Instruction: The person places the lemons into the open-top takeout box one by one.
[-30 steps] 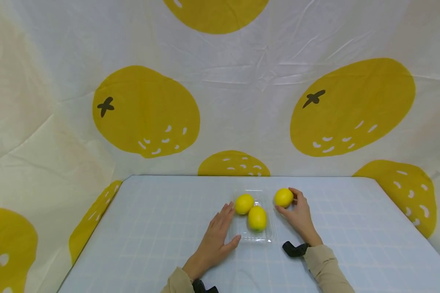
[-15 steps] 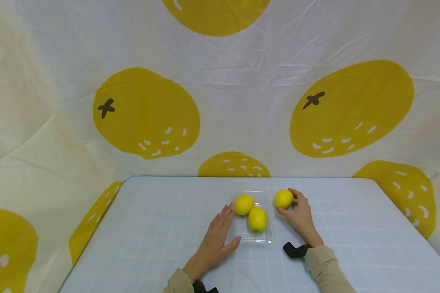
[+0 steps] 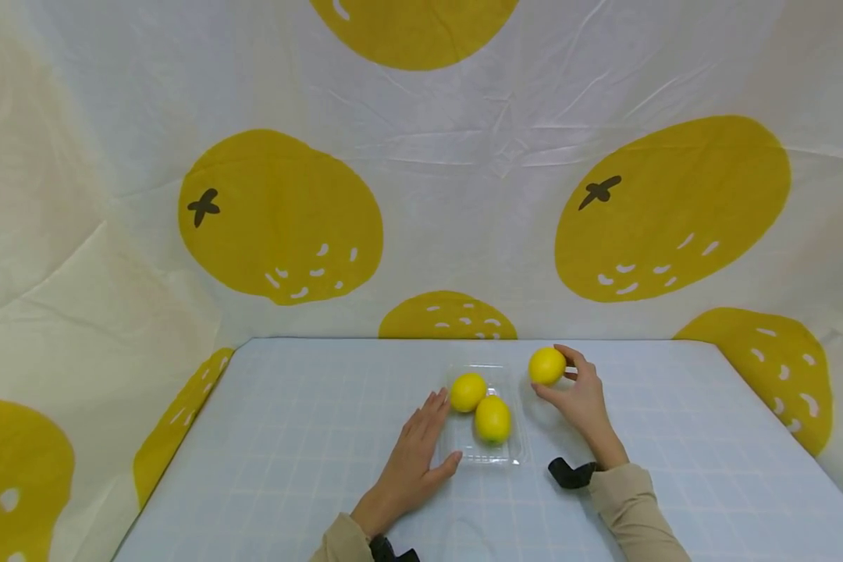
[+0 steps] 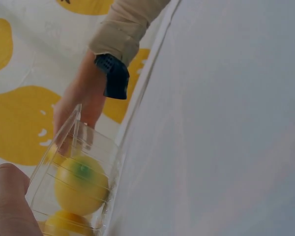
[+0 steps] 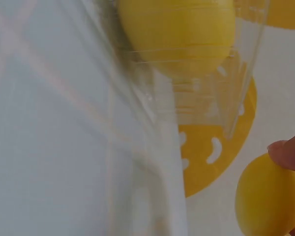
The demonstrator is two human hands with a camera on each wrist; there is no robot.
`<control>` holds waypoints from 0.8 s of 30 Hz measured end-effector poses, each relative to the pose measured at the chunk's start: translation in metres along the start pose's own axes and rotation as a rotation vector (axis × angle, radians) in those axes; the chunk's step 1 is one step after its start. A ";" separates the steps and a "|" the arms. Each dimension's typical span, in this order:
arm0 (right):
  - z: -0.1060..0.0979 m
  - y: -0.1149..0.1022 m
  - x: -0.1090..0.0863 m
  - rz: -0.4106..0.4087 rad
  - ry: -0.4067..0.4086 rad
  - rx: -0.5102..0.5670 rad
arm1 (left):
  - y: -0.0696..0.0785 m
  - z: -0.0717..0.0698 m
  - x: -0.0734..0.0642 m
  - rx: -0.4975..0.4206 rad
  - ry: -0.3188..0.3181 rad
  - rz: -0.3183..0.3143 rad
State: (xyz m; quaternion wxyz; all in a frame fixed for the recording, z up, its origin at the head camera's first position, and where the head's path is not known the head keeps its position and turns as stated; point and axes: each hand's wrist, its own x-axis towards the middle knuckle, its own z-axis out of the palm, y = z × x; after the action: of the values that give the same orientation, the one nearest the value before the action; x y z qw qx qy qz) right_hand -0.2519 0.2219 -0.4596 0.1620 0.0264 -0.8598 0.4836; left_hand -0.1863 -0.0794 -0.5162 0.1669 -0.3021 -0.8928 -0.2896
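Note:
My right hand [image 3: 581,396] pinches a yellow lemon [image 3: 546,366] between thumb and fingers, above the table to the right of a clear plastic box [image 3: 478,453]. Two more lemons lie inside the box: one at the back left [image 3: 467,392], the other nearer the front [image 3: 493,421]. With fingers straight, my left hand [image 3: 414,460] rests along the box's left side, its fingertips right at the wall. The left wrist view shows a lemon [image 4: 81,184] through the box wall, close to my thumb [image 4: 10,201]. In the right wrist view the held lemon [image 5: 268,196] appears at the lower right.
A pale checked cloth [image 3: 288,437] covers the table. Behind it hangs a white curtain [image 3: 464,218] printed with large yellow fruit. Black devices are strapped to both wrists, the right one [image 3: 570,473] standing off over the cloth.
My right hand has lifted the lemon up off the table and slightly to the right within the last half second. The left hand and the box with its two lemons stay put.

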 end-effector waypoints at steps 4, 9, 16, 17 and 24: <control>-0.002 -0.008 -0.001 -0.010 -0.009 0.000 | 0.001 0.000 0.001 0.008 -0.003 -0.004; -0.002 -0.019 -0.004 -0.053 -0.041 0.011 | 0.001 0.000 0.001 0.003 -0.014 -0.010; 0.002 -0.040 -0.014 -0.108 -0.103 -0.002 | 0.001 0.000 0.000 0.016 -0.022 -0.018; 0.003 -0.043 -0.016 -0.112 -0.112 -0.006 | 0.001 0.001 0.000 0.018 -0.023 -0.018; 0.010 -0.056 -0.026 -0.197 -0.149 0.009 | 0.002 0.000 -0.001 0.000 -0.039 -0.035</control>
State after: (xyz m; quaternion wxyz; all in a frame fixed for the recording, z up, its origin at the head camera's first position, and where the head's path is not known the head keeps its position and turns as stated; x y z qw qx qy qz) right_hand -0.2182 0.1807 -0.4264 0.1442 0.1475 -0.8605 0.4658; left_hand -0.1847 -0.0785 -0.5160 0.1443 -0.2920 -0.9011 -0.2863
